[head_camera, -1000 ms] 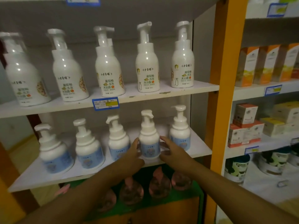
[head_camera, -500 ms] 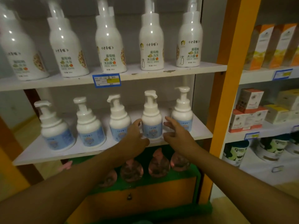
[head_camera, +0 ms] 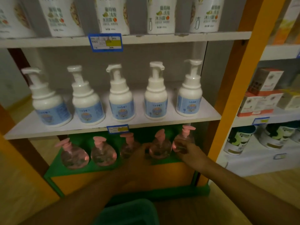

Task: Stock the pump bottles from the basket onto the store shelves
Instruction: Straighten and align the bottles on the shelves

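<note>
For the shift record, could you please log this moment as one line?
stage: bottom shelf | left hand: among pink bottles, grip unclear | right hand: on rightmost pink bottle | basket: below

Five blue-labelled white pump bottles (head_camera: 119, 101), five pink round pump bottles (head_camera: 74, 155), two hands (head_camera: 189, 151).

I see both hands at bottom shelf (head_camera: 113, 169): right hand (head_camera: 189, 151) touches rightmost pink pump bottle (head_camera: 183, 142), left hand (head_camera: 139, 153) beside its neighbour (head_camera: 159, 148); grips too dim.
</note>
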Tool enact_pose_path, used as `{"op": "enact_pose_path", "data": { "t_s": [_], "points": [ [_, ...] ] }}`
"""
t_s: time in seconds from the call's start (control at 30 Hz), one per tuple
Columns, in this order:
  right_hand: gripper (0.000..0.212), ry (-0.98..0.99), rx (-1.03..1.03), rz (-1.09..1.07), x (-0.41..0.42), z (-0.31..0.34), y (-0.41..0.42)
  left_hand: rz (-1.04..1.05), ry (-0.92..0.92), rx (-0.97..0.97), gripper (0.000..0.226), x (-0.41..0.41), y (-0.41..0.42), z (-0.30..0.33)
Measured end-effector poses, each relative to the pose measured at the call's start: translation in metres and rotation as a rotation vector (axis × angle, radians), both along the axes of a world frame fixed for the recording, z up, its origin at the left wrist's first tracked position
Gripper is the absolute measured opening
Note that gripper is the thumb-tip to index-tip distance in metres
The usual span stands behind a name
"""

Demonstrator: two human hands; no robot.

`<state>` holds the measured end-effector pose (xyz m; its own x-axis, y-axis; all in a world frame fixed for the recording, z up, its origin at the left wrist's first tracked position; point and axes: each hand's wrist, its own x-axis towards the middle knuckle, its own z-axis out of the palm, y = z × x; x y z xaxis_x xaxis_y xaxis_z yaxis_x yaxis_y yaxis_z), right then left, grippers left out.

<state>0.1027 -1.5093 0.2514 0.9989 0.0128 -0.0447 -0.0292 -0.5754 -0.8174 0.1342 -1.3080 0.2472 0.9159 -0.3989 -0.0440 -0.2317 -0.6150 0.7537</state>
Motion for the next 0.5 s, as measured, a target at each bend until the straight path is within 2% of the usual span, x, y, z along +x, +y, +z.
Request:
{"op": "enact_pose_path", "data": {
  "t_s": [0.1,0.27,0.33,0.47,0.5],
  "points": [
    [0.034,0.058,0.072,0.013,0.01,-0.011,0.007,0.018,0.061,-0.062,0.047,0.009,-0.013,-0.007],
    [0.058,0.081,0.117,0.027,0.025,-0.028,0.016,-0.048,0.054,-0.157,0.049,0.011,-0.031,-0.01],
    [0.059,0.068,0.12,0.011,0.026,-0.031,0.017,-0.074,0.042,-0.163,0.049,0.014,-0.032,-0.015],
    [0.058,0.04,0.084,0.024,0.027,-0.038,0.017,-0.077,-0.04,-0.054,0.047,0.018,-0.023,-0.019],
    [0.058,0.05,0.104,0.015,0.027,-0.037,0.018,-0.085,0.003,-0.069,0.05,0.018,-0.021,-0.02]
  ]
}}
